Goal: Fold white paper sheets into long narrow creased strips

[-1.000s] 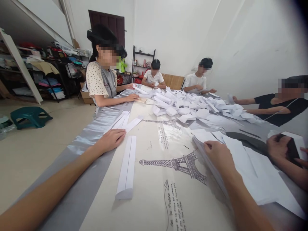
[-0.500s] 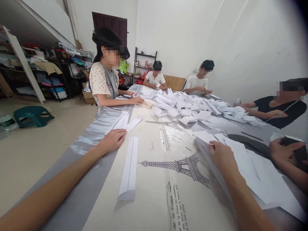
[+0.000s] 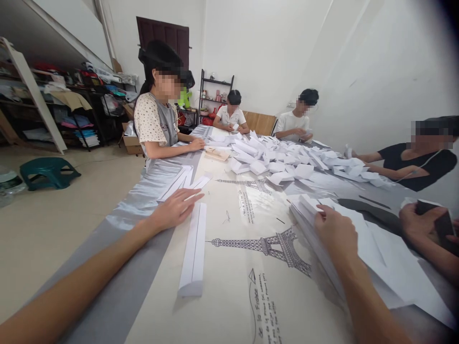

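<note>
My left hand [image 3: 175, 209] is open, its fingers stretched over the top end of a long folded paper strip [image 3: 192, 258]; I cannot tell whether they touch it. Just beyond that hand lie more folded paper strips [image 3: 178, 184], one partly covered by the fingers. On the other side, my right hand [image 3: 337, 232] pinches the near edge of a white paper sheet [image 3: 309, 204]. That sheet's corner bends up from a thick stack of paper [image 3: 389, 272]. The fingertips of my right hand are partly hidden behind its back.
A tablecloth [image 3: 229, 306] printed with Eiffel towers covers the table. A large heap of folded papers [image 3: 283, 160] lies farther back. Several people sit or stand around; at right, another person's hands [image 3: 423, 222] hold a dark object. A green stool [image 3: 50, 173] stands on the floor.
My left hand has shifted right, off the folded strips toward the single strip, with its fingers spreading. My right hand has bent up the sheet's corner. The person at left has drawn their hands together.
</note>
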`<act>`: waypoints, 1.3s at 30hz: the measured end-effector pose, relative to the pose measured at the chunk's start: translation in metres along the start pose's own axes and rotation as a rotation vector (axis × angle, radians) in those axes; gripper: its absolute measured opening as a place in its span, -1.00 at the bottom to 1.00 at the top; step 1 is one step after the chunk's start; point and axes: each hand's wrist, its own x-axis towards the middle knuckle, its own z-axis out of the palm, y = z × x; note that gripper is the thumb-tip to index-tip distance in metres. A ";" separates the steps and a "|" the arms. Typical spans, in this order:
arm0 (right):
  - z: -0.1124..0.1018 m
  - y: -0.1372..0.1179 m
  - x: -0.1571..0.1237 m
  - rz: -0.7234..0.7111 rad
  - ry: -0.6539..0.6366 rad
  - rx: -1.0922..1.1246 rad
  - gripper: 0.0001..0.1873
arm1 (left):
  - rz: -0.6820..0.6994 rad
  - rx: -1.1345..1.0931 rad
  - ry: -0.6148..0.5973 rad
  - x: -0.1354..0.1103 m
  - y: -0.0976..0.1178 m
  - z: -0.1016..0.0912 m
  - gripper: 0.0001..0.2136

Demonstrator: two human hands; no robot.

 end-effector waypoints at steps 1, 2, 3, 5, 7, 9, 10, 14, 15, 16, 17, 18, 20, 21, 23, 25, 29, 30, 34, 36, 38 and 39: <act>-0.006 -0.004 -0.004 0.004 0.040 0.040 -0.55 | 0.019 -0.023 -0.015 0.003 0.013 0.001 -0.60; -0.012 -0.010 -0.009 -0.009 0.105 0.094 -0.57 | 0.032 -0.047 -0.046 0.005 0.027 0.004 -0.61; -0.018 -0.016 -0.016 -0.041 0.187 0.164 -0.59 | 0.040 -0.073 -0.096 0.006 0.040 0.008 -0.62; -0.030 -0.031 -0.031 -0.177 0.308 0.350 -0.64 | 0.059 -0.109 -0.212 0.008 0.062 0.016 -0.61; -0.041 -0.047 -0.048 -0.279 0.370 0.562 -0.68 | 0.065 -0.127 -0.285 0.008 0.074 0.021 -0.61; -0.047 -0.059 -0.062 -0.255 0.401 0.773 -0.71 | 0.006 -0.125 -0.287 0.008 0.077 0.022 -0.60; -0.049 -0.063 -0.067 -0.221 0.399 0.850 -0.72 | -0.017 -0.127 -0.287 0.008 0.077 0.021 -0.60; -0.042 -0.069 -0.073 -0.006 0.117 1.107 -0.62 | -0.067 -0.195 -0.270 0.008 0.075 0.018 -0.59; -0.038 -0.070 -0.072 0.039 0.001 1.170 -0.59 | -0.079 -0.224 -0.258 0.008 0.075 0.018 -0.59; -0.033 -0.072 -0.072 0.076 -0.117 1.228 -0.57 | -0.093 -0.256 -0.241 0.008 0.075 0.017 -0.60; -0.029 -0.074 -0.072 0.107 -0.229 1.271 -0.55 | -0.108 -0.292 -0.221 0.008 0.076 0.017 -0.61; -0.025 -0.077 -0.074 0.143 -0.345 1.301 -0.53 | -0.129 -0.339 -0.203 0.009 0.076 0.015 -0.61; -0.018 -0.084 -0.078 0.209 -0.513 1.334 -0.50 | -0.201 -0.494 -0.151 0.012 0.078 0.012 -0.61; -0.015 -0.088 -0.081 0.221 -0.567 1.338 -0.50 | -0.253 -0.607 -0.127 0.013 0.079 0.010 -0.59; -0.009 -0.095 -0.088 0.185 -0.620 1.328 -0.54 | -0.359 -0.884 -0.091 0.017 0.082 0.007 -0.51; -0.003 -0.101 -0.095 0.111 -0.649 1.304 -0.58 | -0.440 -1.124 -0.100 0.020 0.088 0.006 -0.41; 0.004 -0.108 -0.102 -0.029 -0.664 1.284 -0.62 | -0.533 -1.296 -0.165 0.022 0.106 0.004 -0.47; 0.005 -0.109 -0.103 -0.043 -0.669 1.287 -0.62 | -0.575 -1.286 -0.180 0.022 0.110 0.004 -0.57; 0.004 -0.109 -0.101 0.009 -0.788 1.365 -0.53 | -0.705 -1.308 -0.104 0.025 0.114 0.003 -0.72; 0.002 -0.107 -0.099 0.022 -0.921 1.414 -0.46 | -0.778 -1.344 0.034 0.027 0.106 0.002 -0.73; -0.001 -0.105 -0.097 -0.036 -1.038 1.436 -0.41 | -0.857 -1.361 0.166 0.028 0.095 0.003 -0.75; -0.002 -0.103 -0.096 -0.088 -1.089 1.440 -0.40 | -0.887 -1.365 0.213 0.028 0.090 0.004 -0.74</act>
